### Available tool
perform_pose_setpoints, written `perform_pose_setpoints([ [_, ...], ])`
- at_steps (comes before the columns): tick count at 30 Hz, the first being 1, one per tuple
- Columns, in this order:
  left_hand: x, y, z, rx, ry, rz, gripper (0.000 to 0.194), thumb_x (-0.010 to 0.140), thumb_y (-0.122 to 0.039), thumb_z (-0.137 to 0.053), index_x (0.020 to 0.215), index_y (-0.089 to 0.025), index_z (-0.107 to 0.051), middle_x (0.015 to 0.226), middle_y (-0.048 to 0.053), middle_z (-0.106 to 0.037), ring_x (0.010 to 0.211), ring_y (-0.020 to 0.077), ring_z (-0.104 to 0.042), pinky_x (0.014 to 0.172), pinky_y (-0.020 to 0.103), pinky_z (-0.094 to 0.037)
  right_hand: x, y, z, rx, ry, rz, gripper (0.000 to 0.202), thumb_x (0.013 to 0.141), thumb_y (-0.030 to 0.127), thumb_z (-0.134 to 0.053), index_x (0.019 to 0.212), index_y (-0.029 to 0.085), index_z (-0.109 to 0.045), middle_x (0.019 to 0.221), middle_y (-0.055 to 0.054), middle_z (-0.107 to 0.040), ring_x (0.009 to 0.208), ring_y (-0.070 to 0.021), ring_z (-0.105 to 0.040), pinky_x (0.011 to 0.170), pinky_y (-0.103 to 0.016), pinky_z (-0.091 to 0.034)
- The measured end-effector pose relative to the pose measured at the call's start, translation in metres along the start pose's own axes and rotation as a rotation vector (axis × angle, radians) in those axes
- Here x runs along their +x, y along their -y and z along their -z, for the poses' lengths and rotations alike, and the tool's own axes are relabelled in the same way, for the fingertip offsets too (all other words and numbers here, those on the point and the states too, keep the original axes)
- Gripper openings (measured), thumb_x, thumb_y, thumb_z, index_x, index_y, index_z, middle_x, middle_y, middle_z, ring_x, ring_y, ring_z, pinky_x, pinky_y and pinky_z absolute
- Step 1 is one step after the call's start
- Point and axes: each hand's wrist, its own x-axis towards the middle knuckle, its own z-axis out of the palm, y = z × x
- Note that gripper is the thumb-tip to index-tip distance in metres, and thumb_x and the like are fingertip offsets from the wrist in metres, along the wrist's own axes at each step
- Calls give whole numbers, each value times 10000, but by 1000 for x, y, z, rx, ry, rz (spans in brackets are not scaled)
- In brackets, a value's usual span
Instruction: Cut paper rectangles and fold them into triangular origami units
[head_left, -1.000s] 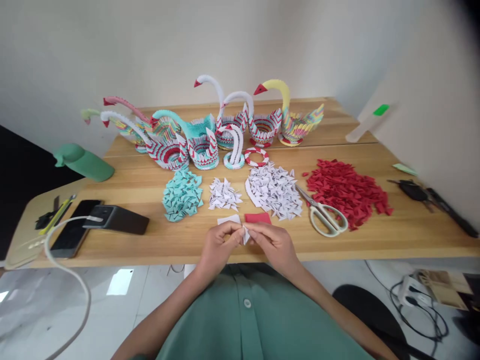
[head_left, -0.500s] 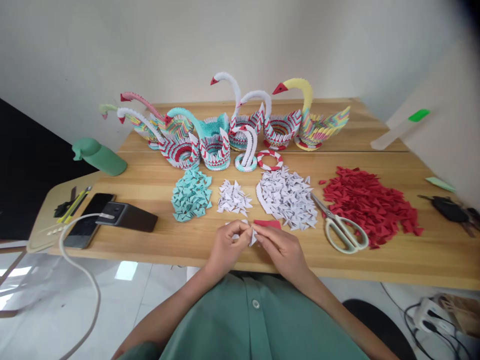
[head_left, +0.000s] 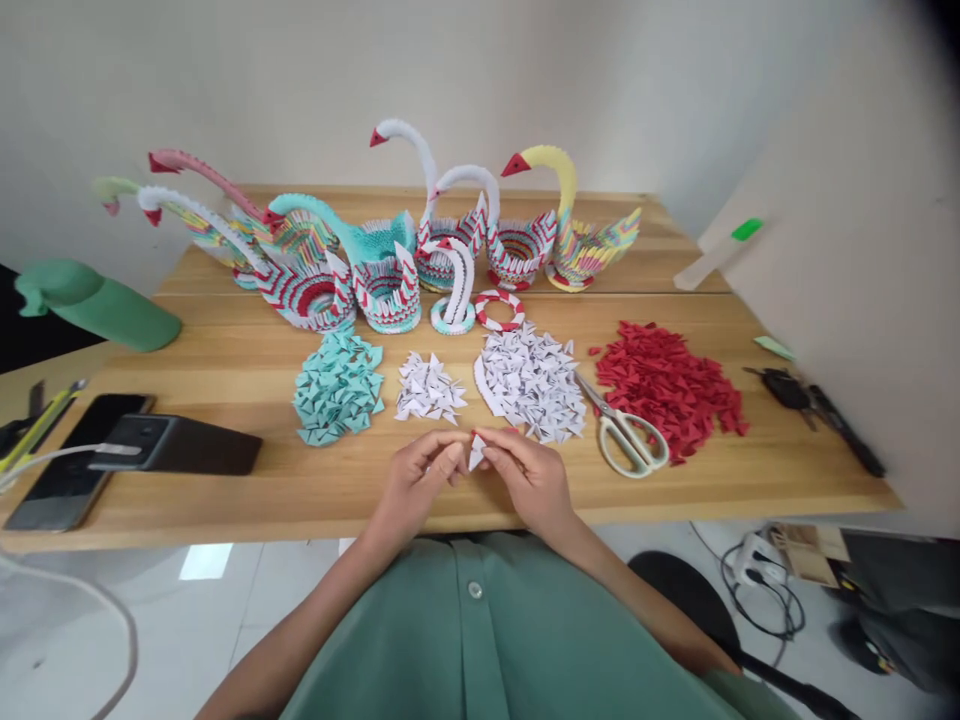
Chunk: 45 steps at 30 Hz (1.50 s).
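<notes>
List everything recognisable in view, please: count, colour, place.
Table: 1, wooden, centre
Paper swans: 7, multicoloured, back
Neck piece: 1, white, middle
Rings: 2, teal-white, red-white, middle
Paper piles: 4, teal, red, two white, middle
Scissors: 1, white-handled, right
Bottle: 1, green, left
Phone: 1, dark, left
Box: 1, black, left
Cable: 1, white, left
Key fob: 1, black, right
Power strip: 1, white, floor
Folded piece: 1, white, front
Shirt: 1, green, bottom
Left hand: 1, bare, by piece
Right hand: 1, bare, by piece
</notes>
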Motion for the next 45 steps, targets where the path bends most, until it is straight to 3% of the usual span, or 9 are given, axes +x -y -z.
perform_pose_setpoints([
  [5, 2, 4, -4, 54, -25, 35, 177, 766, -292, -691, 840, -164, -595, 655, -21, -600, 607, 112, -547, 594, 218, -429, 1, 1, -1, -15, -34, -25, 191, 926, 301, -543, 924, 224, -717, 787, -32, -738, 675, -166, -673, 658, -268, -537],
  [14, 3, 1, -2, 17, -29, 13, 128, 825, -250, -617, 749, -151, -590, 628, -6, -611, 591, 113, -568, 576, 220, -449, 3, -2, -5, 39, 6, -23, 144, 913, 300, -575, 933, 220, -692, 851, -36, -727, 745, -168, -663, 717, -276, -526],
  [19, 2, 2, -1, 13, -30, -1, 120, 838, -267, -623, 833, -147, -635, 705, 7, -647, 637, 118, -593, 609, 224, -474, 5, -3, -4, 74, 5, -44, 135, 910, 293, -586, 873, 217, -691, 801, -19, -711, 727, -160, -657, 713, -263, -515],
  [22, 4, 2, 0, -22, -42, -18, 159, 844, -290, -622, 913, -152, -662, 755, 16, -669, 666, 126, -607, 623, 229, -489, 5, -3, -5, 95, 23, -36, 128, 910, 280, -589, 877, 218, -696, 800, -16, -712, 719, -156, -657, 708, -260, -517],
  [27, 5, -1, 4, 75, -48, -25, 159, 847, -273, -611, 766, -151, -674, 674, 3, -651, 614, 114, -564, 625, 224, -466, 4, -3, -6, 131, -16, -50, 150, 890, 253, -617, 1012, 229, -700, 840, -25, -727, 704, -156, -664, 676, -262, -529],
  [35, 5, -10, 1, 242, -53, -127, 161, 814, -183, -573, 660, -152, -606, 603, -22, -597, 582, 98, -512, 596, 200, -415, 7, -1, -5, 101, -2, 167, 188, 927, 204, -574, 1001, 255, -739, 786, -20, -705, 705, -151, -641, 658, -273, -515],
  [40, 4, -11, -2, 245, -75, -162, 153, 810, -170, -556, 667, -152, -607, 619, -21, -606, 591, 97, -517, 600, 192, -414, 7, 0, -5, 108, -16, 195, 196, 922, 194, -588, 1027, 258, -741, 754, -10, -686, 675, -138, -624, 626, -254, -505],
  [45, 2, -9, -2, 172, -36, -107, 164, 840, -218, -569, 708, -153, -643, 623, -19, -616, 600, 103, -533, 605, 193, -418, 4, 2, -2, 56, -22, 233, 223, 924, 175, -582, 1071, 256, -729, 770, -17, -693, 692, -141, -630, 647, -259, -506],
])
